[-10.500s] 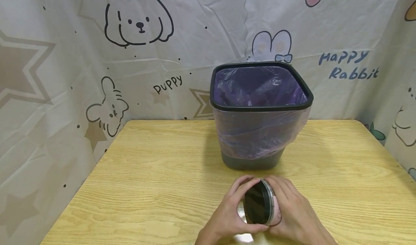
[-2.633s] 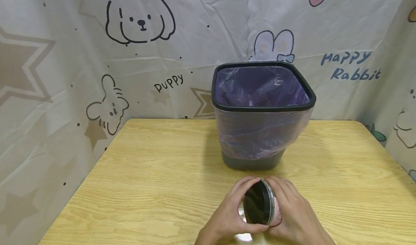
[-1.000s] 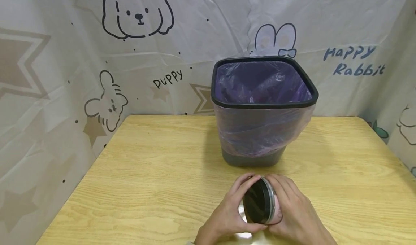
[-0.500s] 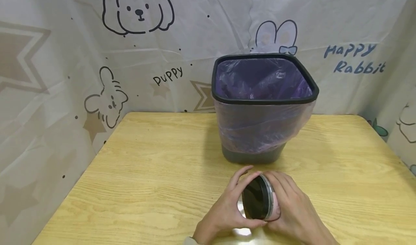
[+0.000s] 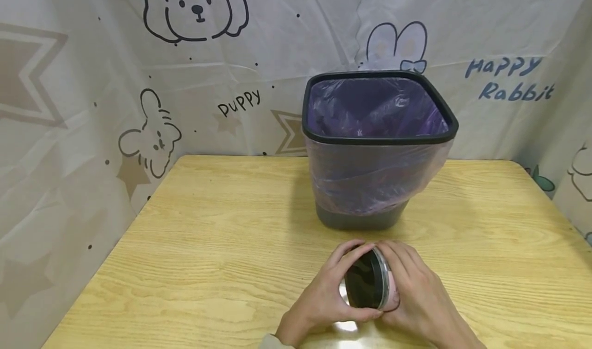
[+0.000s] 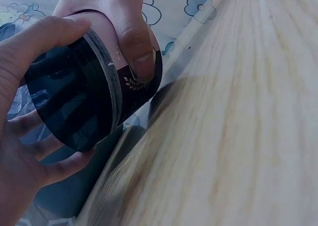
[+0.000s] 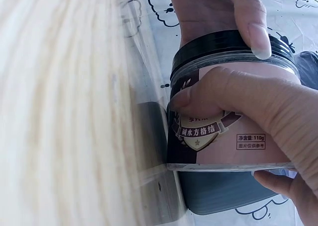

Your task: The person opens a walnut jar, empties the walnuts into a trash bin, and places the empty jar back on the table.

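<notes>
A squat jar [image 5: 393,293] with a pink and dark label lies tilted on its side between both hands, near the front of the table, its black lid [image 5: 363,282] facing left. My left hand [image 5: 321,292] grips the lid, thumb on the near side and fingers over the far side. Around the labelled body, my right hand [image 5: 418,295] holds the jar with curled fingers. The right wrist view shows the lid [image 7: 218,43] seated on the jar, with a clear band under it and a printed label [image 7: 253,121]. The jar's base is hidden by the right hand.
Just beyond the hands stands a dark grey bin [image 5: 361,220] with a black rim [image 5: 379,141], lined with a purple plastic bag [image 5: 370,179]. The wooden table [image 5: 208,236] is backed by a pale cloth [image 5: 287,46] printed with cartoon animals.
The bin, table and hands sit higher in the head view than before. Both hands keep hold of the jar; a left finger lifted half a second ago is lower again.
</notes>
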`<state>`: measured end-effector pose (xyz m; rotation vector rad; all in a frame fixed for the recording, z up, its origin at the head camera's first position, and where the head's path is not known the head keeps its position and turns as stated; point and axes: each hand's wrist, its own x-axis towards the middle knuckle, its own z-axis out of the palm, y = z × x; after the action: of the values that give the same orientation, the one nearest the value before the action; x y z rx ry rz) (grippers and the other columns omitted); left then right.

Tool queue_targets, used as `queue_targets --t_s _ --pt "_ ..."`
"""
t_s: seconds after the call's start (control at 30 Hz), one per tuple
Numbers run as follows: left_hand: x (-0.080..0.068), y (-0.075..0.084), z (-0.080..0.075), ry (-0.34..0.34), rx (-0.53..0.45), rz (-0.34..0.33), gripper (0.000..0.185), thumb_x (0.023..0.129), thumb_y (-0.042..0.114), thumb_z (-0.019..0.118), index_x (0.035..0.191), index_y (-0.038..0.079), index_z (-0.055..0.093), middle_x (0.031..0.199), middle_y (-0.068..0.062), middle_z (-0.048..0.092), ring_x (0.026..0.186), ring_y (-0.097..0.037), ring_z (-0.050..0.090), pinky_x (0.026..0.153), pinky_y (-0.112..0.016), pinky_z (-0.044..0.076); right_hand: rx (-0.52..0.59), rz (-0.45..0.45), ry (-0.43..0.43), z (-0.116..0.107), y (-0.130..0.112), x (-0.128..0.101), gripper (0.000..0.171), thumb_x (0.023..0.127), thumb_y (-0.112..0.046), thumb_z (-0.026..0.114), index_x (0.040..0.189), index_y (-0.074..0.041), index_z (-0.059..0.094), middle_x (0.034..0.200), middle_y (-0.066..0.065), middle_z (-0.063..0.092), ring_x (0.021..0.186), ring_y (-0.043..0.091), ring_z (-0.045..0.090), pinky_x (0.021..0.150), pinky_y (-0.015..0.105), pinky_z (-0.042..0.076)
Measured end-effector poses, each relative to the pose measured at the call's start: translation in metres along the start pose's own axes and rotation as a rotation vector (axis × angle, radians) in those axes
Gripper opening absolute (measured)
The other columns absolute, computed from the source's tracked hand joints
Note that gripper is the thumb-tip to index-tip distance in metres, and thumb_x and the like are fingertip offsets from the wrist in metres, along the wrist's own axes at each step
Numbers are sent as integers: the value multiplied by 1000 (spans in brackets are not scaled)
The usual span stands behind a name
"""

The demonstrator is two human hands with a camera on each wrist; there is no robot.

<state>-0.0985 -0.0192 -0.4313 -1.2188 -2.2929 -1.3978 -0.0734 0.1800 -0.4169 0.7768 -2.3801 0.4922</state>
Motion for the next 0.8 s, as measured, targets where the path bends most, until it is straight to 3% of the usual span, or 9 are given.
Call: queue_targets --t_s 0.2,0.4,0.5,0.63,0.8 --pt "-2 1 -3 -31 -12 -96 127 55 27 95 154 23 16 156 -6 11 140 -29 26 107 -47 37 8 13 -20 0 -1 1 113 34 -42 92 130 2 52 126 10 56 116 28 51 100 35 41" --pt "0 0 -2 -41 -6 -19 113 59 22 92 151 19 27 151 -7 26 135 -22 36 107 -39 39 4 5 -16 0 1 2 107 33 -35 88 127 4 53 123 11 57 114 28 51 108 21 28" --pt "0 1 -2 -40 -40 -38 106 62 22 92 150 21 32 148 -3 32 133 -17 38 106 -36 39 1 2 -9 0 2 1 104 33 -33 85 125 4 53 122 12 57 114 29 51 110 17 23" --pt "0 2 -1 -41 -62 -79 107 61 23 92 149 24 32 147 -1 33 132 -15 38 107 -36 39 0 6 -15 -1 2 -1 103 35 -35 85 126 3 53 123 11 57 115 29 50 111 17 20" --pt "-1 1 0 -27 -7 -22 110 59 22 92 150 20 31 149 -9 29 134 -22 38 107 -39 39 5 10 -10 -1 2 -2 106 34 -34 86 127 3 53 124 10 57 115 28 51 111 18 22"
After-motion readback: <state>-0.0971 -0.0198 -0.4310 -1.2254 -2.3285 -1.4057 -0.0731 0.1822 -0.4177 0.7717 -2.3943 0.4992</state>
